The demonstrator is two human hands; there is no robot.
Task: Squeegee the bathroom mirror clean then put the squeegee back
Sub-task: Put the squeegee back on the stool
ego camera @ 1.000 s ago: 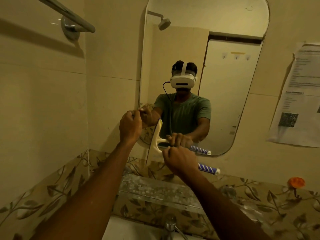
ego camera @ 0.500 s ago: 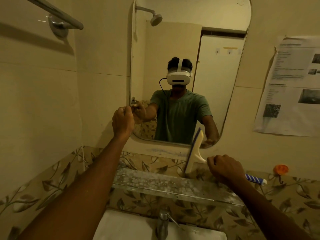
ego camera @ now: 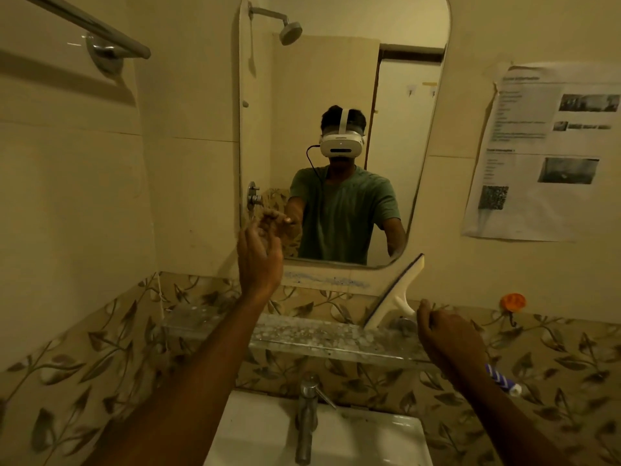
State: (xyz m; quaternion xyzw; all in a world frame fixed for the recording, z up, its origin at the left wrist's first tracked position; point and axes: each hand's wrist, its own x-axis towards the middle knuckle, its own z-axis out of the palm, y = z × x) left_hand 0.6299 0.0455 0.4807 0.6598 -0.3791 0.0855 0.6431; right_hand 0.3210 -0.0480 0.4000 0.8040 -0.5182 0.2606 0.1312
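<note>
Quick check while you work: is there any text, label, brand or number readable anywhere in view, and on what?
Paper notice on the wall right of the mirror: printed headings, text lines and a code-like square, all too blurred to read.
Squeegee: blue and white striped handle, no lettering visible.
Tap and glass shelf: no markings visible.
Nothing can be quoted.

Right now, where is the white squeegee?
White squeegee sits right of centre, in the right hand, blade tilted beside the mirror's lower-right corner, above the glass shelf.
</note>
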